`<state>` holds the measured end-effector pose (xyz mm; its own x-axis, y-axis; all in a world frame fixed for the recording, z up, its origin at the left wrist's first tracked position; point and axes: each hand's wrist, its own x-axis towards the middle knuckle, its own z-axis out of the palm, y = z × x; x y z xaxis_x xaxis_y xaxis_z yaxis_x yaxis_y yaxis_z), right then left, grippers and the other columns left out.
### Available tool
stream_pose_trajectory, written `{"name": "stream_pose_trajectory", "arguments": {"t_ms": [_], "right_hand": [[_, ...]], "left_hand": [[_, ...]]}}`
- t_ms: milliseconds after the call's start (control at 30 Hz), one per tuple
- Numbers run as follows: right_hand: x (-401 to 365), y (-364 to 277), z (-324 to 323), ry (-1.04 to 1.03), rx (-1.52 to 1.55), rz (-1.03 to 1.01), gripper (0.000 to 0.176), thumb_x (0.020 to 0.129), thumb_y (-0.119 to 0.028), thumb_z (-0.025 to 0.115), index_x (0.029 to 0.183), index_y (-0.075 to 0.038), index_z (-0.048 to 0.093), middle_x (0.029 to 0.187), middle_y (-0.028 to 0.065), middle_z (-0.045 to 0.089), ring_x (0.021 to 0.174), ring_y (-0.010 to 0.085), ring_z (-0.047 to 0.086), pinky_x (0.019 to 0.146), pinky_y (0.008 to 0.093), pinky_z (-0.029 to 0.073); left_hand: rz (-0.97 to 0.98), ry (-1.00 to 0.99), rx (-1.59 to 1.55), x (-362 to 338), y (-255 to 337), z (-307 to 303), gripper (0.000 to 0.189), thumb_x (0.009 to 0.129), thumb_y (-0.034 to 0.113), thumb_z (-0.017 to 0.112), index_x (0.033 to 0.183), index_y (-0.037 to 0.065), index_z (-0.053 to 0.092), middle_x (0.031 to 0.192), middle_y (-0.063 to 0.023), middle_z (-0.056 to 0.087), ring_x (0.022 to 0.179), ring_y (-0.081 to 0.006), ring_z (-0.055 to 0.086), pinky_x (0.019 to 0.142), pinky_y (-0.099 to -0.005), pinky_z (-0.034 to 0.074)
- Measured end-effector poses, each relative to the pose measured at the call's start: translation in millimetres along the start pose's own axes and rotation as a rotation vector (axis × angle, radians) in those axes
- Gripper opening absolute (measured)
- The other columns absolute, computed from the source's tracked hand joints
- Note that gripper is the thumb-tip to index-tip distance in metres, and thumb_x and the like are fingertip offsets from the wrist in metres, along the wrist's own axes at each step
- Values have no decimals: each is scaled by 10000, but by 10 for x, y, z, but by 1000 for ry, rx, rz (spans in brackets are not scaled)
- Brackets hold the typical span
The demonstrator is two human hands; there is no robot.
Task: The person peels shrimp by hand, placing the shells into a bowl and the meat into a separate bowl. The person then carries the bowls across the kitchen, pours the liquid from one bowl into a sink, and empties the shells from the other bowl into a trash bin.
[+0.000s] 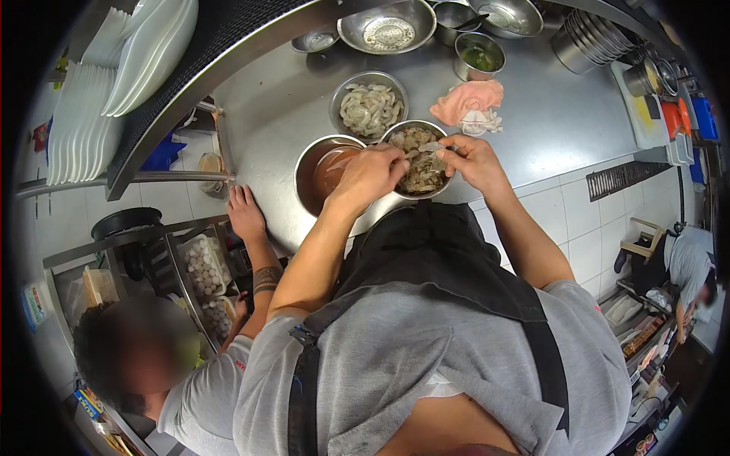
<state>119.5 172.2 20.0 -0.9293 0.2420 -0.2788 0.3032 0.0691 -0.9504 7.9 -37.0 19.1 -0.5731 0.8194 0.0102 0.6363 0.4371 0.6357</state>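
Pale translucent shrimp (432, 147), held just above brownish shrimp (420, 179), heaped in round metal bowl (417, 197)

Counter, right (563, 121): bare steel is stretching from the pink cloth (470, 100) to the cutting board (641, 114).
Counter, left: a strip is running open between the overhead shelf (217, 59) and the shrimp bowl (334, 90).
Near left edge: a co-worker's hand (245, 210) is blocking the way beside the reddish-liquid pot (302, 178).
Far side: metal bowls (387, 29) are forming a barrier.
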Motion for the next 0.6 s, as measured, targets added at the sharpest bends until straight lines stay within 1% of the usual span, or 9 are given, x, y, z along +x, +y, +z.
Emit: {"name": "stream_pose_trajectory", "arguments": {"t_ms": [33, 67, 133, 200, 233, 300, 400, 567, 600], "right_hand": [[20, 20, 17, -4, -1, -5, 256, 872, -176, 692, 1021, 29, 655, 687, 44, 625, 572, 92, 581, 550, 271, 468], [42, 71, 41, 0, -42, -40, 255, 863, -169, 691, 1030, 20, 656, 699, 64, 637, 574, 112, 591, 558, 284, 476], [18, 84, 68, 14, -80, -67, 256, 854, -162, 690, 1040, 11, 657, 712, 83, 649, 576, 132, 602, 566, 297, 483], [3, 37, 123, 31, -313, -300, 258, 817, -141, 691, 1038, -13, 656, 746, 129, 661, 595, 200, 628, 577, 330, 494], [-10, -52, 160, 51, -370, -378, 246, 780, -133, 700, 997, -23, 660, 815, 151, 659, 620, 273, 633, 584, 366, 499], [4, -98, 205, 58, -402, -400, 223, 780, -134, 701, 968, -21, 662, 839, 145, 660, 643, 293, 634, 597, 380, 501], [34, -76, 230, 84, -454, -461, 198, 782, -135, 703, 941, -22, 671, 879, 137, 661, 700, 329, 635, 629, 404, 503], [129, 48, 197, 54, -438, -430, 190, 796, -125, 698, 962, -33, 694, 902, 133, 666, 791, 353, 636, 690, 417, 506], [147, 78, 199, 50, -414, -501, 185, 801, -124, 695, 961, -31, 699, 906, 133, 669, 800, 352, 638, 701, 414, 508]], "left_hand": [[-8, -19, 62, -1, 17, -16, 308, 867, 219, 672, 1085, 2, 668, 1036, -182, 667, 958, -366, 647, 847, -419, 512], [-7, -16, 65, 16, 35, -38, 308, 867, 219, 672, 1085, 2, 668, 1036, -182, 667, 958, -366, 647, 847, -419, 512], [37, 168, 75, 64, 153, -88, 343, 864, 230, 679, 1126, 8, 660, 1065, -181, 661, 974, -359, 648, 858, -416, 514], [134, 258, 32, 126, 249, -95, 310, 868, 230, 682, 1075, 1, 659, 1038, -174, 658, 925, -332, 652, 809, -415, 518], [102, 129, -91, 139, 283, -112, 281, 872, 232, 681, 1028, -1, 652, 996, -168, 659, 874, -319, 650, 770, -410, 514], [6, -49, -231, 152, 285, -101, 255, 891, 254, 663, 909, 4, 619, 833, -146, 654, 714, -287, 618, 660, -384, 484], [-127, -128, -282, 142, 276, -81, 240, 898, 249, 638, 891, 11, 618, 730, -127, 633, 666, -249, 601, 634, -359, 467], [-258, -110, -374, 109, 102, -34, 204, 884, 211, 602, 840, 12, 617, 700, -74, 620, 667, -165, 571, 621, -322, 452], [-280, -101, -423, 104, -9, 9, 192, 876, 193, 588, 822, 12, 617, 702, -58, 619, 676, -145, 566, 621, -313, 449]]}}
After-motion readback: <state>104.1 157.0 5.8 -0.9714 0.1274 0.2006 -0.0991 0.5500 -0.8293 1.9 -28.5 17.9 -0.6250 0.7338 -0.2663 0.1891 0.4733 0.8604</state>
